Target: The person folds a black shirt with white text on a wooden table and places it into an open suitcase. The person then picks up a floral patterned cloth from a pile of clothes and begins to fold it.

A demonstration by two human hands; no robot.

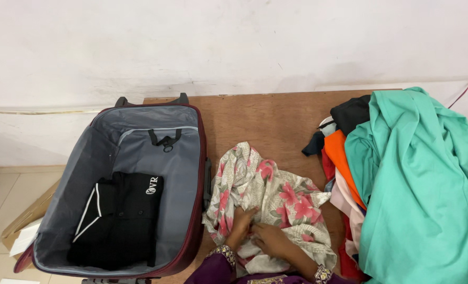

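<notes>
A person's two hands work a floral garment (pixel 276 200) spread on a brown wooden counter (pixel 260 118) set against a white wall (pixel 218 42). The cloth, cream with pink flowers and green leaves, lies rumpled just beside the open suitcase (pixel 81 173), on the side away from the floor tiles. The left hand (pixel 241 221) presses into the garment's near edge, its grip narrow, fingers bunched down into the fabric. The right hand (pixel 271 239) lies touching the left, its grip closed on a fold of the same cloth. Both wrists show purple sleeves with gold-embroidered cuffs (pixel 224 252).

The suitcase, maroon outside and grey-lined inside, stands open with its lid gone from view; a black strap and ring (pixel 165 139) hang at its far inner wall. Inside it, toward the near end, rests a folded black garment with white trim (pixel 118 221).

Beyond the floral garment, well apart from the suitcase, rises a heap of clothes: a large teal cloth (pixel 423 189) drapes over the top, an orange piece (pixel 342 158) and a black piece (pixel 350 113) show at the heap's suitcase-facing side, and pale pink and red layers (pixel 347 210) sit beneath. On the floor on the suitcase's outer side lies a flattened cardboard piece (pixel 26 218).
</notes>
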